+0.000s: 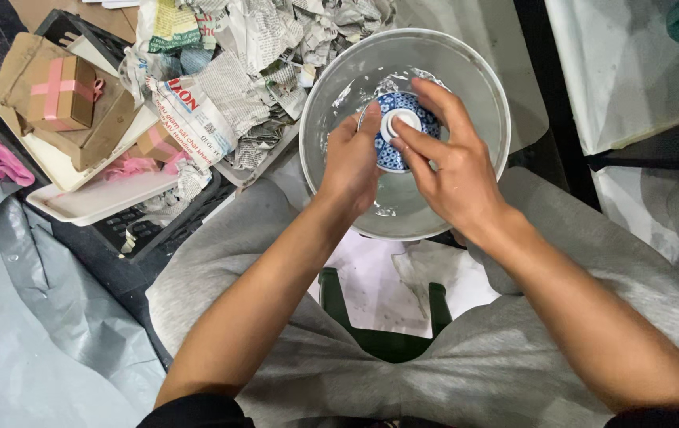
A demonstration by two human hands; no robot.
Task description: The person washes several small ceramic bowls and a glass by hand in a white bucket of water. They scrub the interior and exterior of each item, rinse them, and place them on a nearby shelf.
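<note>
Two hands meet over a small blue-and-white patterned ceramic bowl (400, 131), turned upside down so its white foot ring faces up, held inside a large round clear basin (478, 87) that rests at the person's knees. The left hand (351, 162) is curled around the bowl's left rim, gripping it; the right hand (450, 170) is partly open, fingertips (400, 127) pressed on the foot ring and glazed side. Glazed and seemingly wet, the bowl is likely slick, stiff, light and easy to chip, so rim and foot ring look the surest places to grip. Shallow clear water seems to lie in the basin. Left of it, a black plastic crate (157, 230) holds crumpled newspaper (236, 71), a white tray (90, 202) and a brown cardboard box with pink tape (58, 93)
</note>
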